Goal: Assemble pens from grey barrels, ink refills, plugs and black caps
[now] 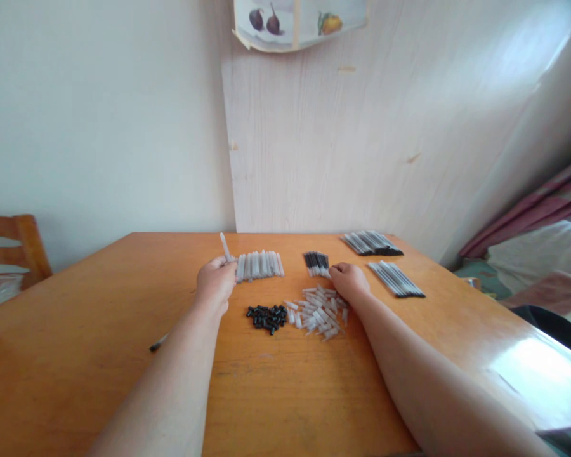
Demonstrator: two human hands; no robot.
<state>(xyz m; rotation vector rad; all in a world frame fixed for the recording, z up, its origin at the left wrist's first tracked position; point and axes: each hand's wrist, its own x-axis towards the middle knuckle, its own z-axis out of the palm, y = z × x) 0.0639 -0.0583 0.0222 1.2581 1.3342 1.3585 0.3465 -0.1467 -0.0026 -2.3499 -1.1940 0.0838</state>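
My left hand [215, 282] is closed around a clear pen barrel [225, 246], whose upper end sticks up above the fingers. Right beside it lies a row of clear pen barrels [261, 265]. My right hand [349, 281] has its fingers pinched together at the lower right end of a bundle of black ink refills [316, 261]. What sits between those fingertips is hidden. Below the right hand spreads a pile of translucent white pen tips [320, 312]. To the pile's left is a heap of small black plugs [267, 317].
Assembled pens lie in two groups at the right, a near one [396, 279] and a far one [372, 243]. A black-ended piece [158, 343] pokes out behind my left forearm. The wooden table [276, 393] meets the wall; a chair [26, 247] stands left.
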